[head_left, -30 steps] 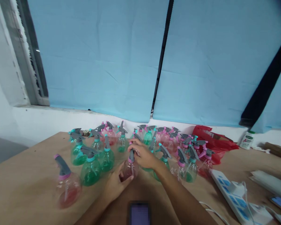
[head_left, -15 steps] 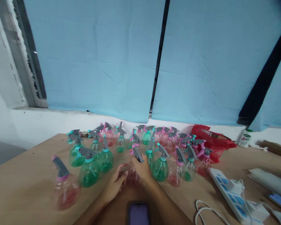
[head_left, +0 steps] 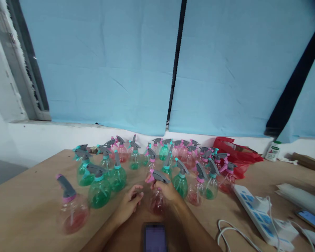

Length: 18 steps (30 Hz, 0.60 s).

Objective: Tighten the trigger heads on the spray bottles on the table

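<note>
While other bottles (head_left: 99, 194) already stand capped, right hand (head_left: 169, 191) grips one bottle (head_left: 156, 204) — capped too — left hand (head_left: 128, 207) open beside it.

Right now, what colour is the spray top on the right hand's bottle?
The spray top is grey and pink, seen in the head view.

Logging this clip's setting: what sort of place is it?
Probably a plain indoor workroom, though it could be a room in a home: many spray bottles stand on a brown table, a power strip lies on it, and blue curtains hang behind.
</note>
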{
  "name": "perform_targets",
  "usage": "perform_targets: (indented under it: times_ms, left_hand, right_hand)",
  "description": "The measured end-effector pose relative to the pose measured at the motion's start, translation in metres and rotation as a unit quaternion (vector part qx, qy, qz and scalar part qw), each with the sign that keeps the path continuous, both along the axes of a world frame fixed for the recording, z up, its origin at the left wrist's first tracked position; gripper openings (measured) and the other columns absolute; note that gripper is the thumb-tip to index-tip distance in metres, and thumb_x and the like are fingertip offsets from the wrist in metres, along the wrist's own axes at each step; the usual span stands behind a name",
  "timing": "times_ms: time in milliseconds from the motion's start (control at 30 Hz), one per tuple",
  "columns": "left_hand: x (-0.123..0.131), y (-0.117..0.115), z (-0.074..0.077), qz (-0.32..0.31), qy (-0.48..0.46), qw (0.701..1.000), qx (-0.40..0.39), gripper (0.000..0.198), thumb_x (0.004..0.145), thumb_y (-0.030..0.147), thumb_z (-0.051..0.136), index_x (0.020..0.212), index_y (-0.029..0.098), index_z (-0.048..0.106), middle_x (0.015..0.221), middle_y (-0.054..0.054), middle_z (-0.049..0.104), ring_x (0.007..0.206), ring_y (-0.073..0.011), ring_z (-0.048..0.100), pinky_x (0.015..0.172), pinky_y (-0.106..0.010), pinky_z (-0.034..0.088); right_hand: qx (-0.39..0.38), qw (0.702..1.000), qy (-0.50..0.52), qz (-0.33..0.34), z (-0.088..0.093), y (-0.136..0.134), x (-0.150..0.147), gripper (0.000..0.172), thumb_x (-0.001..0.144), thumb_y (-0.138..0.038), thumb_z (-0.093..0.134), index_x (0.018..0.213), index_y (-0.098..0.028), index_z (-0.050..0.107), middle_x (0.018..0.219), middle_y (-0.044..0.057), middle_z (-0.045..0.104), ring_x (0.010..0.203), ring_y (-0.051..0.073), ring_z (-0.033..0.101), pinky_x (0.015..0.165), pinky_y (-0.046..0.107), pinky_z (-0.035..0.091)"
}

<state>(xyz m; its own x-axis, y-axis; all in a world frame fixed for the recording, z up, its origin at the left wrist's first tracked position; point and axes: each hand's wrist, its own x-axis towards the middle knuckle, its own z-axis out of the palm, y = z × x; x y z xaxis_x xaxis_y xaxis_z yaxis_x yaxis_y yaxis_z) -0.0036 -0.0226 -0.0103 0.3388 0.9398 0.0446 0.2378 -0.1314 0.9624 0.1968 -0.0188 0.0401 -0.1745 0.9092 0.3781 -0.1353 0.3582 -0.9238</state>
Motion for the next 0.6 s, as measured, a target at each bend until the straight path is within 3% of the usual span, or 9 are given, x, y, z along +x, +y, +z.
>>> perform_targets:
  times_ms: [200, 333, 433, 600]
  left_hand:
    - [0.0006, -0.0025, 0.0031, -0.008, 0.017, 1.0, 0.004, 0.056, 0.084, 0.065, 0.053, 0.115, 0.019, 0.055, 0.065, 0.008, 0.05, 0.047, -0.0089, 0.041, 0.047, -0.022, 0.031]
    - [0.0009, -0.004, 0.0052, -0.016, 0.024, 1.0, 0.0, 0.053, 0.085, 0.065, 0.052, 0.11, 0.019, 0.056, 0.064, 0.008, 0.048, 0.048, -0.0094, 0.04, 0.048, -0.022, 0.03]
    - [0.0008, -0.0051, 0.0068, -0.043, 0.037, 0.998, -0.001, 0.048, 0.086, 0.065, 0.051, 0.097, 0.019, 0.057, 0.064, 0.007, 0.048, 0.049, -0.0088, 0.039, 0.049, -0.022, 0.028]
    - [-0.0003, -0.0058, 0.0069, -0.057, 0.063, 0.996, 0.001, 0.048, 0.089, 0.066, 0.047, 0.076, 0.02, 0.047, 0.063, 0.007, 0.048, 0.051, -0.0091, 0.04, 0.052, -0.023, 0.029]
  right_hand:
    - [-0.009, 0.999, 0.034, -0.028, 0.0006, -0.0015, -0.0024, 0.019, 0.06, -0.016, 0.051, 0.069, -0.02, 0.067, 0.063, -0.001, 0.064, 0.056, 0.014, 0.054, 0.055, 0.025, 0.04]
    - [0.004, 1.0, 0.002, -0.002, 0.0023, -0.002, -0.0022, 0.021, 0.063, -0.017, 0.051, 0.073, -0.021, 0.07, 0.064, -0.001, 0.064, 0.057, 0.014, 0.053, 0.055, 0.025, 0.039]
    - [0.02, 1.0, -0.019, 0.011, 0.0033, -0.0025, -0.0011, 0.024, 0.066, -0.018, 0.051, 0.077, -0.021, 0.071, 0.064, -0.001, 0.063, 0.058, 0.014, 0.052, 0.055, 0.024, 0.038]
    - [-0.004, 1.0, 0.013, -0.024, 0.0029, -0.0024, -0.0033, 0.018, 0.063, -0.017, 0.051, 0.068, -0.021, 0.068, 0.063, -0.001, 0.062, 0.056, 0.014, 0.053, 0.057, 0.026, 0.041]
